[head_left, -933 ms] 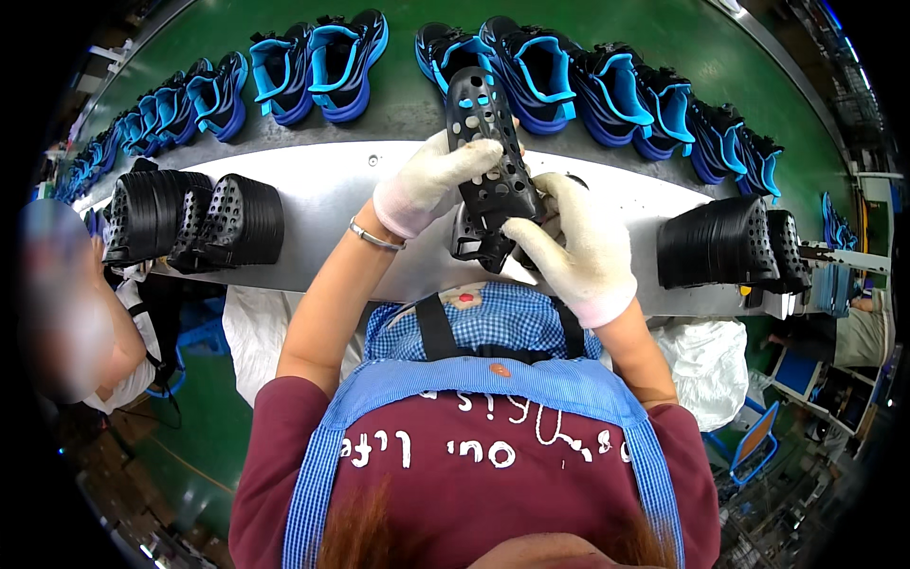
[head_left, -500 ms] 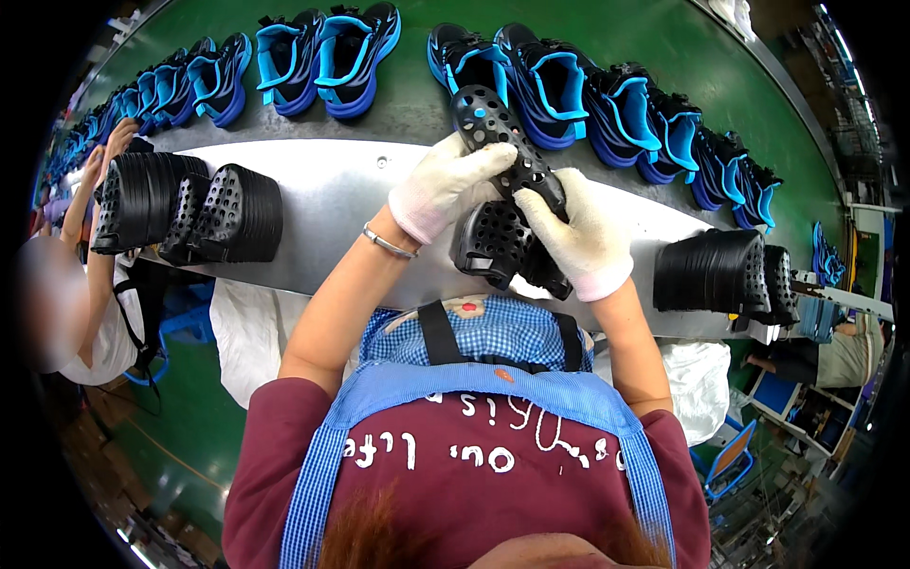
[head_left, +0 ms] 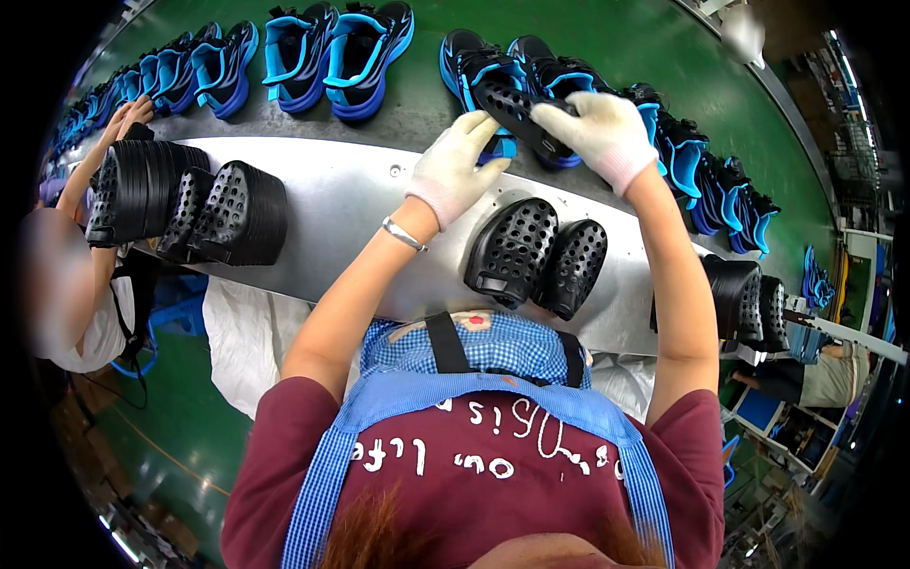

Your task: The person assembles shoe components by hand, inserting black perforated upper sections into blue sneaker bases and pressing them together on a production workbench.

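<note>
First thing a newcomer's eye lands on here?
Two white-gloved hands, left and right, holding a black perforated insole over the green belt, top centre. Behind them a curved row of blue and black shoes runs along the belt. Nearer, stacks of black insoles lie on the grey metal table.

A green conveyor belt [head_left: 607,38] is curving along a grey metal bench [head_left: 332,204]; green floor [head_left: 161,427] is showing below, where a blue chair [head_left: 156,318] is standing.
</note>
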Demonstrator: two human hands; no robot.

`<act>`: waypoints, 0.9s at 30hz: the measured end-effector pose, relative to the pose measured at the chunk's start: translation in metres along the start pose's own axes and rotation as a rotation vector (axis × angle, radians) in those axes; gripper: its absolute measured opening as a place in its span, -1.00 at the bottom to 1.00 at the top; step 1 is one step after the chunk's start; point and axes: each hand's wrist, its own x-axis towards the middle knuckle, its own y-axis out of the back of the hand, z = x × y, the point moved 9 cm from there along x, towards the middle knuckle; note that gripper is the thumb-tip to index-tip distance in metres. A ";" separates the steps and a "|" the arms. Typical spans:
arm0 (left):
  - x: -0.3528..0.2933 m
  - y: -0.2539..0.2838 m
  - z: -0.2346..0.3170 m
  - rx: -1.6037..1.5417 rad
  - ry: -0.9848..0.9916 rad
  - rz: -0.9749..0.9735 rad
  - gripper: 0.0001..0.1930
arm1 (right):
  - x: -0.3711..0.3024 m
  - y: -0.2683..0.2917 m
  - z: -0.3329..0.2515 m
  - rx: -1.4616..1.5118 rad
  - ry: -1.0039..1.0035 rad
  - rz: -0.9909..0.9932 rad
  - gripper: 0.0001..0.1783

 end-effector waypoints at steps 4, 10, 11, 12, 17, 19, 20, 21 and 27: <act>0.006 -0.002 -0.012 0.162 0.035 0.013 -0.59 | 0.036 -0.020 -0.030 -0.227 0.024 -0.020 -0.43; 0.029 -0.026 -0.048 0.220 0.389 -0.352 -0.58 | 0.076 -0.080 -0.043 -0.302 -0.050 -0.147 -0.65; 0.036 -0.023 -0.054 0.222 0.393 -0.345 -0.58 | 0.079 -0.084 -0.046 -0.303 -0.070 -0.192 -0.68; 0.038 -0.032 -0.058 0.237 0.375 -0.451 -0.57 | 0.078 -0.086 -0.049 -0.304 -0.096 -0.243 -0.70; 0.041 -0.054 -0.072 0.366 0.300 -0.667 -0.55 | 0.091 -0.095 -0.050 -0.308 -0.048 -0.345 -0.72; 0.045 -0.045 -0.065 0.287 0.148 -0.485 -0.62 | 0.096 -0.105 -0.051 -0.313 0.005 -0.293 -0.73; 0.047 -0.047 -0.069 0.285 0.151 -0.490 -0.62 | 0.100 -0.108 -0.048 -0.310 0.004 -0.298 -0.73; 0.049 -0.044 -0.066 0.259 0.172 -0.525 -0.62 | 0.102 -0.106 -0.052 -0.301 0.025 -0.260 -0.73; 0.046 -0.048 -0.072 0.309 0.193 -0.612 -0.59 | 0.102 -0.106 -0.053 -0.260 0.011 -0.238 -0.68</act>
